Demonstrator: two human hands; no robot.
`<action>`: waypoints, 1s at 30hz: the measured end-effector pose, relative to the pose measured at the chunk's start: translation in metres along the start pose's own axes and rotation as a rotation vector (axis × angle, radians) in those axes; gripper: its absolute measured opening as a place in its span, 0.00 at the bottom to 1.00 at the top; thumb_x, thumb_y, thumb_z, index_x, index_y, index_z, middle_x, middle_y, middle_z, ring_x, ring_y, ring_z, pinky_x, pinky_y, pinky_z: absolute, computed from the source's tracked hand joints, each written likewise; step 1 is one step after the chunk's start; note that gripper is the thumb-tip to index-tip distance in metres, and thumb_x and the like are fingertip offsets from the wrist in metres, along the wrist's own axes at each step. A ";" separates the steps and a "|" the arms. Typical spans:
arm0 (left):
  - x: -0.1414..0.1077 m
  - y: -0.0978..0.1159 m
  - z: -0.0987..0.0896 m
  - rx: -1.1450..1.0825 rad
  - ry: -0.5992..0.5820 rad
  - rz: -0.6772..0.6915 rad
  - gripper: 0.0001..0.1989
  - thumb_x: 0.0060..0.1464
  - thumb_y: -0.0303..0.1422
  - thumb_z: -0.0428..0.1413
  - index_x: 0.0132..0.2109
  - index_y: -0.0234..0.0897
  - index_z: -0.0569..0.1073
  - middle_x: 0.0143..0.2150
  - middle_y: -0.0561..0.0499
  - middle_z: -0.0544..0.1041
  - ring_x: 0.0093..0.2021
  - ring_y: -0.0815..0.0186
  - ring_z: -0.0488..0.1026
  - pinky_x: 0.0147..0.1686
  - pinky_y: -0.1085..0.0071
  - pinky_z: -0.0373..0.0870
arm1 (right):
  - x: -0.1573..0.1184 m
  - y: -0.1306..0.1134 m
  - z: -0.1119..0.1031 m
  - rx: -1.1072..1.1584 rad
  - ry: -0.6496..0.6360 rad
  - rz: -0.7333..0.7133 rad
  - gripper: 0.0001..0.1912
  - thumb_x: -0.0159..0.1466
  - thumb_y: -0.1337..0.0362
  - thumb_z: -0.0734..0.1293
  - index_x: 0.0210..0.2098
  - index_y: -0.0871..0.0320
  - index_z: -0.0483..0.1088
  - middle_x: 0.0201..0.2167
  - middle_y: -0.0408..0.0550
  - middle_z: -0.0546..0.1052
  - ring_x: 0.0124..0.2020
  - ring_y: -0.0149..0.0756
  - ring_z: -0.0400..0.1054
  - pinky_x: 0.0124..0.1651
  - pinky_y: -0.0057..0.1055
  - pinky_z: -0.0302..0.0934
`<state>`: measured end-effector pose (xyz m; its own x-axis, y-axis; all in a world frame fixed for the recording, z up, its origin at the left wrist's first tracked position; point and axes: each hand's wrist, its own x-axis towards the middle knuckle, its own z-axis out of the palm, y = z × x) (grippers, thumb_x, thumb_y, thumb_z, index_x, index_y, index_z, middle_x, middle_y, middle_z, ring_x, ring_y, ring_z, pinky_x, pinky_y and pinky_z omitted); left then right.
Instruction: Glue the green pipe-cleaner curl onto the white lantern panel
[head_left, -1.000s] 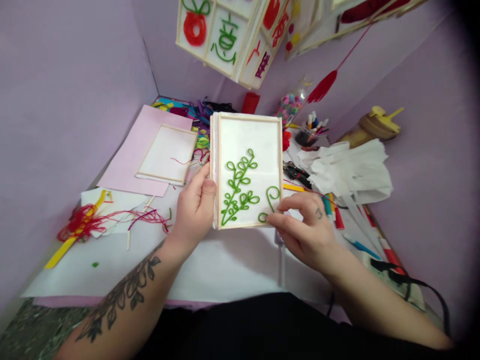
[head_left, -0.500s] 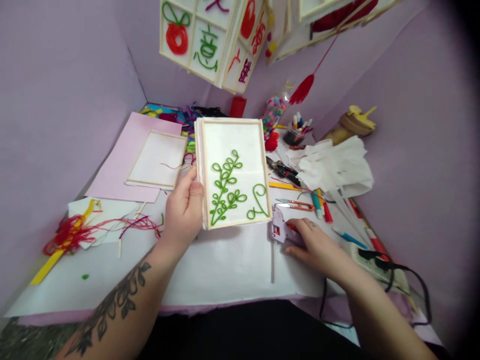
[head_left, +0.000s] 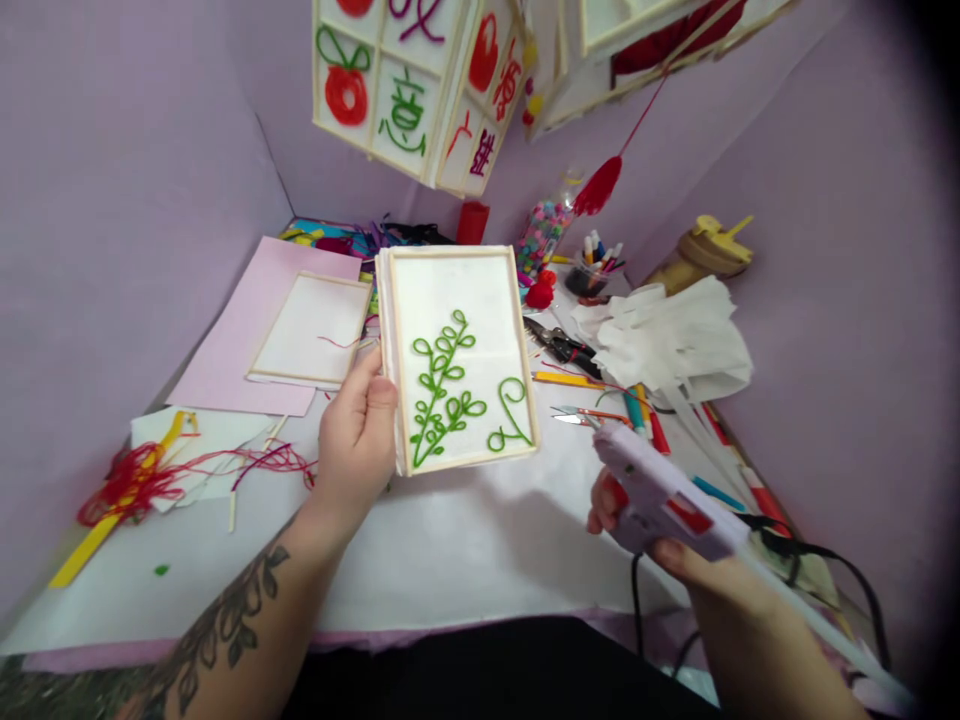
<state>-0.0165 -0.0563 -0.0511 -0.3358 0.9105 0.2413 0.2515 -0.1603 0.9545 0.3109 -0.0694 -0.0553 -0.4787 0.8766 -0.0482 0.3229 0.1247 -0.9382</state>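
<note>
Left hand: My left hand (head_left: 358, 415) grips the framed panel (head_left: 459, 285) by its left edge, thumb in front and the other fingers mostly out of my sight behind it.
Framed panel: Raised above the counter (head_left: 465, 560), its white face towards my camera, within a pale narrow border.
Relief on panel: A green leafy sprig (head_left: 448, 385) slants up the left side; a green scroll (head_left: 511, 395) occupies the lower right corner.
Right hand: My right hand (head_left: 694, 575) is closed around the lilac glue gun (head_left: 660, 490), fingers wrapped about its handle near the red trigger and thumb against its body.
Glue gun: Off the counter, right of the panel and apart from it, its nozzle towards the upper left; a translucent glue stick (head_left: 817, 610) extends from its rear.
Right of panel: I view orange-handled thread snips (head_left: 592, 413), black-handled pliers (head_left: 564, 347) and a crumpled white cloth (head_left: 667, 335).
Left of panel: A second frame (head_left: 311, 325) lies on a pink sheet (head_left: 236, 315); nearer my camera, tangled red thread (head_left: 135, 485) crosses a yellow strip (head_left: 84, 553).
Overhead: A decorated lantern (head_left: 409, 70) and a red tassel (head_left: 600, 187) hang beyond the panel.
</note>
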 end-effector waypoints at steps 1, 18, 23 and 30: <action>0.000 0.000 0.000 0.001 0.002 0.002 0.24 0.64 0.45 0.46 0.60 0.37 0.69 0.56 0.44 0.75 0.53 0.54 0.73 0.51 0.60 0.70 | 0.003 -0.001 0.010 0.084 -0.013 -0.031 0.33 0.59 0.40 0.64 0.55 0.53 0.63 0.35 0.51 0.74 0.33 0.42 0.71 0.35 0.38 0.69; -0.002 -0.001 0.000 0.029 0.005 -0.026 0.23 0.65 0.44 0.46 0.61 0.39 0.68 0.55 0.44 0.75 0.51 0.55 0.74 0.49 0.60 0.72 | 0.036 -0.016 0.047 -0.238 -0.023 -0.279 0.11 0.67 0.54 0.61 0.40 0.55 0.68 0.34 0.46 0.70 0.33 0.35 0.67 0.35 0.33 0.62; -0.002 -0.001 0.000 0.023 0.002 -0.018 0.23 0.65 0.44 0.46 0.61 0.39 0.68 0.55 0.45 0.75 0.52 0.56 0.73 0.49 0.61 0.71 | 0.038 -0.014 0.047 -0.256 -0.035 -0.274 0.08 0.66 0.59 0.63 0.43 0.54 0.67 0.35 0.46 0.70 0.34 0.36 0.66 0.35 0.33 0.62; -0.003 -0.001 -0.001 0.030 -0.003 -0.034 0.23 0.65 0.44 0.46 0.61 0.40 0.68 0.54 0.45 0.75 0.51 0.56 0.73 0.49 0.60 0.71 | 0.037 -0.013 0.047 -0.283 -0.029 -0.291 0.06 0.66 0.62 0.63 0.42 0.54 0.66 0.35 0.47 0.70 0.35 0.37 0.67 0.37 0.35 0.62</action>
<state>-0.0163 -0.0591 -0.0531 -0.3420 0.9164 0.2079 0.2665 -0.1176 0.9566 0.2506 -0.0599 -0.0613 -0.6050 0.7728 0.1917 0.3807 0.4922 -0.7828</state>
